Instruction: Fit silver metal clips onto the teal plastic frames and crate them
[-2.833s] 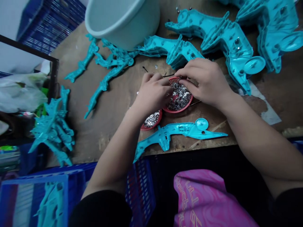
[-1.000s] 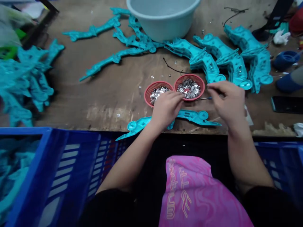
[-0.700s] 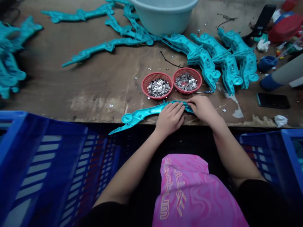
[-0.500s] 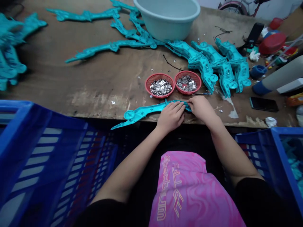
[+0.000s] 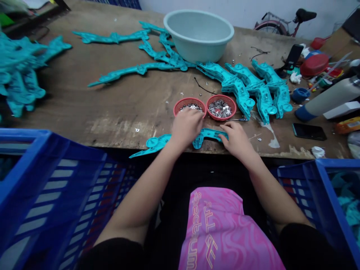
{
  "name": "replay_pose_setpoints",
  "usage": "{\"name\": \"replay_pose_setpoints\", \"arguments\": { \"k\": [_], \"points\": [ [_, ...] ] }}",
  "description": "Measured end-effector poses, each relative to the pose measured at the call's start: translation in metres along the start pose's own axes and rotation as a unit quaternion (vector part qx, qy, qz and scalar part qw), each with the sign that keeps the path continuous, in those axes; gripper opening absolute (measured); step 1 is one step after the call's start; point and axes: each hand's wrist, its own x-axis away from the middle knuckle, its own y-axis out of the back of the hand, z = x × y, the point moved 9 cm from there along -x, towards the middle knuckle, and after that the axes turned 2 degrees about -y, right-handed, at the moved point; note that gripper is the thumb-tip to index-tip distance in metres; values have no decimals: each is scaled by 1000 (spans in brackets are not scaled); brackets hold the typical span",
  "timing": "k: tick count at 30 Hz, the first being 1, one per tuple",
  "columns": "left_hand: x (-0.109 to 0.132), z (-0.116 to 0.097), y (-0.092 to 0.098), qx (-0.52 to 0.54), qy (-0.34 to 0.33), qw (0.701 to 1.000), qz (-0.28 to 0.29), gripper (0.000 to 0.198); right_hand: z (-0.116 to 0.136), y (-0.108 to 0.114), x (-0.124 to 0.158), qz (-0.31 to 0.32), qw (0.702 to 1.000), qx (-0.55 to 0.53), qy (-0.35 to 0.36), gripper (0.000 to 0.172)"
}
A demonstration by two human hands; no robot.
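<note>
A long teal plastic shell (image 5: 153,143) lies along the near edge of the wooden table (image 5: 118,108). My right hand (image 5: 236,140) rests on its right end, fingers curled on the plastic. My left hand (image 5: 187,125) reaches over the shell to the rim of the left red basket (image 5: 184,104) of small silver metal pieces; its fingertips are hidden. Beside that basket stands a second red basket (image 5: 221,107), also holding silver pieces.
A pale bowl (image 5: 198,34) stands at the back. Stacked teal shells (image 5: 254,90) lie right of the baskets, loose ones (image 5: 132,69) to the left and a heap (image 5: 17,77) at far left. Blue crates (image 5: 42,187) flank my lap. A phone (image 5: 309,131) lies at right.
My left hand has lifted off the teal shell and moved up to the left red basket. My right hand stays on the shell. The view has tilted upward.
</note>
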Motion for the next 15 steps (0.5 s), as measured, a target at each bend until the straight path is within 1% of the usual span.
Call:
{"name": "replay_pose_setpoints", "arguments": {
  "k": [1, 2, 4, 5, 6, 7, 8, 10, 12, 14, 15],
  "points": [
    [-13, 19, -1, -43, 43, 997, 47, 35, -4, 4, 4, -21, 1000, -9, 1, 41],
    [-24, 37, -6, -77, 85, 987, 109, 33, -9, 7, 8, -34, 999, -15, -4, 42],
    [-37, 66, -21, -101, 143, 959, 222, 28, -20, 7, 16, -36, 999, -22, -16, 41],
    [-41, 75, -27, -96, 155, 950, 255, 27, -25, 7, 20, -33, 999, -28, -18, 40],
    [-45, 81, -32, -83, 158, 948, 265, 26, -29, 7, 24, -33, 999, -38, -16, 38],
    [-49, 85, -33, -66, 154, 952, 256, 25, -31, 7, 27, -37, 998, -52, -9, 36],
    [-51, 88, -33, -48, 146, 960, 234, 24, -33, 10, 30, -46, 997, -68, 0, 33],
    [-53, 93, -29, -1, 139, 974, 177, 23, -35, 18, 33, -75, 992, -100, 17, 26],
    [-51, 99, -20, 65, 150, 981, 107, 22, -34, 28, 29, -105, 985, -129, 33, 22],
    [-45, 100, -7, 156, 170, 972, 31, 20, -27, 35, 19, -118, 977, -170, 59, 27],
    [-42, 97, -1, 214, 180, 960, -4, 20, -21, 37, 11, -119, 971, -196, 73, 32]
  ]
}}
